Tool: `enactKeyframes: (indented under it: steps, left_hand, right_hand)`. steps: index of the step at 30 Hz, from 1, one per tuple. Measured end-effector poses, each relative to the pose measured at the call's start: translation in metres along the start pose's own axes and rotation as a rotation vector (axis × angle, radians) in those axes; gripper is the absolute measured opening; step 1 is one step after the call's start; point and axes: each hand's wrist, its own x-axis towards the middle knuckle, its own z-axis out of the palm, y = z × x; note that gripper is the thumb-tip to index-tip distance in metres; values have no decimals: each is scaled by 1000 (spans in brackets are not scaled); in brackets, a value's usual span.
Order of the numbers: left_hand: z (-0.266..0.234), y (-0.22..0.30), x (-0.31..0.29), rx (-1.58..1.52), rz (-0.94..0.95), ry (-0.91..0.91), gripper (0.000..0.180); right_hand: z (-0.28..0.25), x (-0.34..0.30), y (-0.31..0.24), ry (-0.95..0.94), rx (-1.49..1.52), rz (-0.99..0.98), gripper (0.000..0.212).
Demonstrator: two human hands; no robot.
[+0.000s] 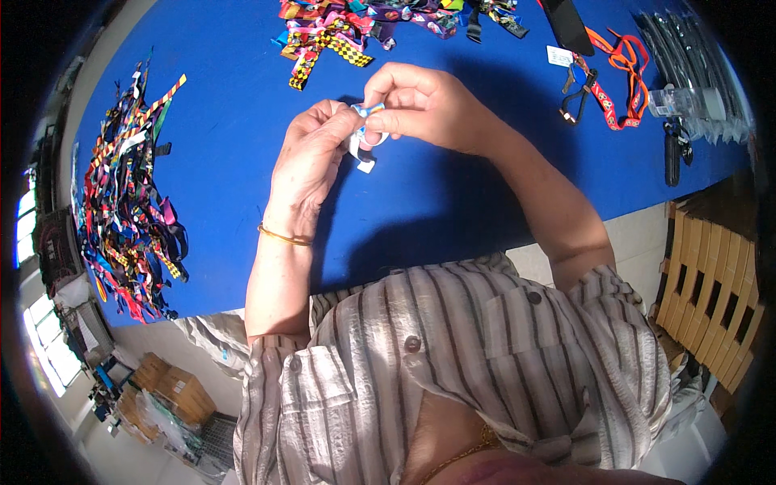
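Above the blue tabletop (242,145), both hands meet at a short blue-and-white patterned ribbon (370,110), bent into a loop, with a dark section and a white tip hanging below. My left hand (314,145), a gold bangle at its wrist, pinches the ribbon between thumb and fingers. Close against it from the right, my right hand (432,105) grips the same ribbon with thumb and index finger, the other fingers curled. Fingertips hide part of the ribbon, so its fold cannot be made out fully.
Many colourful ribbon strips (129,202) lie heaped at the left. Another ribbon pile (323,36) sits at the far edge. To the right are an orange-red lanyard (622,89), a clear plastic container (664,103), a black-handled item (672,158) and plastic-wrapped dark goods (687,65).
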Motion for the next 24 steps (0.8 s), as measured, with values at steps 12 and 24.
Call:
enactKeyframes:
  steps: [12, 24]
  left_hand:
    - [-13, 6, -5, -167, -117, -80, 9]
    - [-2, 2, -11, 119, 71, 38, 16]
  right_hand:
    - [-4, -2, -6, 20, -468, -118, 10]
    - [-3, -3, -3, -5, -285, 14, 25]
